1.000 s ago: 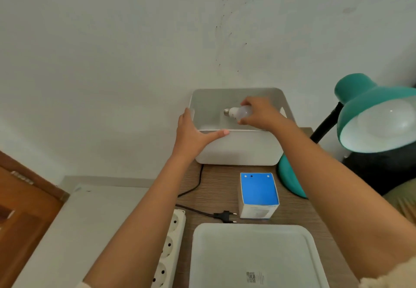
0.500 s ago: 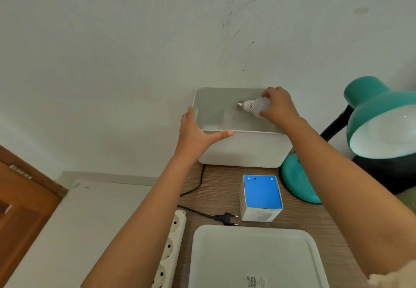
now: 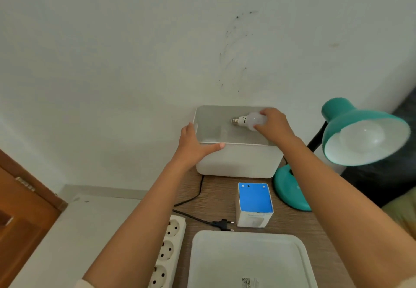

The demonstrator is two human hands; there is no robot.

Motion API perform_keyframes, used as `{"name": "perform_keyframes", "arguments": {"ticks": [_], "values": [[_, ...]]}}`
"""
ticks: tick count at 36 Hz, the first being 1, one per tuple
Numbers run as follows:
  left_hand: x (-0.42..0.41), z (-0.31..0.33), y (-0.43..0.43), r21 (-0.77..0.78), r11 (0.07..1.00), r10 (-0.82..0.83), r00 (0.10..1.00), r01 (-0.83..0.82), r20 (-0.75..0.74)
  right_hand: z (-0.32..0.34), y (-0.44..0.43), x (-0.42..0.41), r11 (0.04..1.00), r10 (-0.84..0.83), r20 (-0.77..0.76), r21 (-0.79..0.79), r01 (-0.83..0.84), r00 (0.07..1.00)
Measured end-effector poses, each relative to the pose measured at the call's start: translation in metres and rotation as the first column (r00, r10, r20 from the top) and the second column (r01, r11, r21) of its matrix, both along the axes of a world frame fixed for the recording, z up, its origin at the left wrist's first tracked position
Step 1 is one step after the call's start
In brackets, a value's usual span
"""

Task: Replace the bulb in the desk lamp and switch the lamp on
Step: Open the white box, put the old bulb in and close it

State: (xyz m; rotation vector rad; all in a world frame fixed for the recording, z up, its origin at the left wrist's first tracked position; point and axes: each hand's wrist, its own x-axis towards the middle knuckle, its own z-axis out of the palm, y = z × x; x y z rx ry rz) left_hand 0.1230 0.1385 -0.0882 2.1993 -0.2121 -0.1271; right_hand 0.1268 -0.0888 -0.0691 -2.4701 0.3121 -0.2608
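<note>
A white bulb (image 3: 248, 121) with a metal screw base pointing left is held over the open white bin (image 3: 236, 161) at the back of the desk. My right hand (image 3: 274, 124) grips its glass end. My left hand (image 3: 194, 145) clasps the bin's front left corner, thumb along the front rim. The teal desk lamp (image 3: 360, 134) stands to the right, its shade tilted toward me with a white bulb (image 3: 362, 138) inside. Its black plug (image 3: 222, 223) lies loose on the desk, not in the power strip (image 3: 167, 251).
A blue-topped white bulb box (image 3: 254, 204) stands in front of the bin. A white tray or lid (image 3: 247, 263) lies at the desk's near edge. The lamp's black cable (image 3: 193, 197) runs across the wooden desk. A wooden door (image 3: 20, 215) is at the left.
My right hand has shifted the bulb slightly right and up inside the bin's opening. My left hand stays on the bin's corner. The view has moved a little.
</note>
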Motion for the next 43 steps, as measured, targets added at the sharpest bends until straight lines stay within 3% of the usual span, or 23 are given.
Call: {"name": "perform_keyframes", "arguments": {"ticks": [9,15,19,24,28,34,43], "values": [[-0.066,0.031,0.018,0.078,0.997,-0.025,0.994,0.017,0.104,0.012,0.019,-0.097,1.0,0.005,-0.001,-0.013,-0.005,1.0],[-0.135,0.011,0.025,0.093,0.996,-0.019,0.994,0.009,0.11,-0.006,0.029,-0.18,0.999,-0.039,0.053,-0.007,0.04,0.998],[-0.191,-0.039,0.028,0.167,0.985,-0.037,0.999,0.032,0.024,-0.045,0.028,-0.247,0.994,-0.105,-0.033,-0.003,0.105,0.994],[-0.246,-0.102,0.031,0.249,0.968,-0.019,0.999,0.031,-0.049,-0.112,0.023,-0.311,0.989,-0.146,-0.277,-0.013,0.149,0.95],[-0.268,-0.128,0.033,0.338,0.941,0.049,0.997,-0.024,-0.066,-0.139,0.029,-0.34,0.985,-0.153,-0.286,0.031,0.168,0.946],[-0.284,-0.137,0.031,0.274,0.95,0.152,0.988,-0.15,0.015,-0.155,0.048,-0.354,0.984,-0.159,-0.166,0.057,0.17,0.973],[-0.295,-0.127,0.032,0.132,0.975,0.184,0.982,-0.176,-0.043,-0.154,0.061,-0.361,0.949,-0.258,-0.103,0.159,0.272,0.961]]}}
